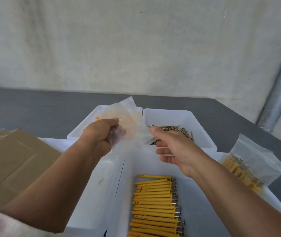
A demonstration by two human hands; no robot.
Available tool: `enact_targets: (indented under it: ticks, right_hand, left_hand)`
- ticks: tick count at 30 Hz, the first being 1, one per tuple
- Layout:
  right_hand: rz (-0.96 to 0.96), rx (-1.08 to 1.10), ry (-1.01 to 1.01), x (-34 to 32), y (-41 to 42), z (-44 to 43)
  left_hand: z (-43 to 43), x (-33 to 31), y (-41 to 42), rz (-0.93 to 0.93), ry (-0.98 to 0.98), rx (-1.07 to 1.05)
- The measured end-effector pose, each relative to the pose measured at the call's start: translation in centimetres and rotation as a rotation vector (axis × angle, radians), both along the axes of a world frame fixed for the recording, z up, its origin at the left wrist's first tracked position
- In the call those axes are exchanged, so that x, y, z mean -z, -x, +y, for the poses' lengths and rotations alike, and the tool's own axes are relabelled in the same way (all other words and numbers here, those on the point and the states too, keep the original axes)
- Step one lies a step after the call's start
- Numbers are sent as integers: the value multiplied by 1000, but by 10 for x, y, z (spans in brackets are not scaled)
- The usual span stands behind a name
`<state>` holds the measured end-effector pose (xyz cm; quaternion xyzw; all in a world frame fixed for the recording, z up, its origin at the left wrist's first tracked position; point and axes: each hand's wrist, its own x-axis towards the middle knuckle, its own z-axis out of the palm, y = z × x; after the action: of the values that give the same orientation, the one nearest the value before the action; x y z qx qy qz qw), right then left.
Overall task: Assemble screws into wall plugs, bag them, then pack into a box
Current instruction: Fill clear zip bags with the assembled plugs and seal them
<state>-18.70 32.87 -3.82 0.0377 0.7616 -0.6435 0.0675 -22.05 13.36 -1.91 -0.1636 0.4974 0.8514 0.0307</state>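
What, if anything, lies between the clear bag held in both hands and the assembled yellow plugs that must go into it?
Nothing visible does. The left hand and right hand hold the clear bag up; the assembled plugs lie uncovered in the near bin.

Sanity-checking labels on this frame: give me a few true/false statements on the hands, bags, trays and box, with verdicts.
1. The left hand grips the clear bag. True.
2. Loose screws lie in the far right tray. True.
3. The assembled plugs in the near tray are blue. False: they are yellow.
4. The filled bag sits inside the cardboard box. False: it lies at the right, apart from the box, which is at the left.
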Motion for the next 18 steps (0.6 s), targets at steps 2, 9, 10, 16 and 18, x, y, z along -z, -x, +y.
enact_targets:
  ticks: [2, 9, 10, 16, 18]
  right_hand:
    - [-60, -49, 16, 1, -1, -1]
    - [-9, -132, 202, -1, -5, -8]
    - [-1, -126, 201, -2, -5, -7]
    - [-73, -312, 121, 0, -8, -9]
    - [-75, -373, 104, 1, -9, -13]
  left_hand:
    - [-1, 2, 0, 8, -52, 7]
    - [9, 7, -5, 47, 22, 13]
    - [5, 7, -3, 40, 154, -38]
    - [-7, -3, -15, 569, 1366, -516]
    - [-1, -9, -22, 770, 1527, -342]
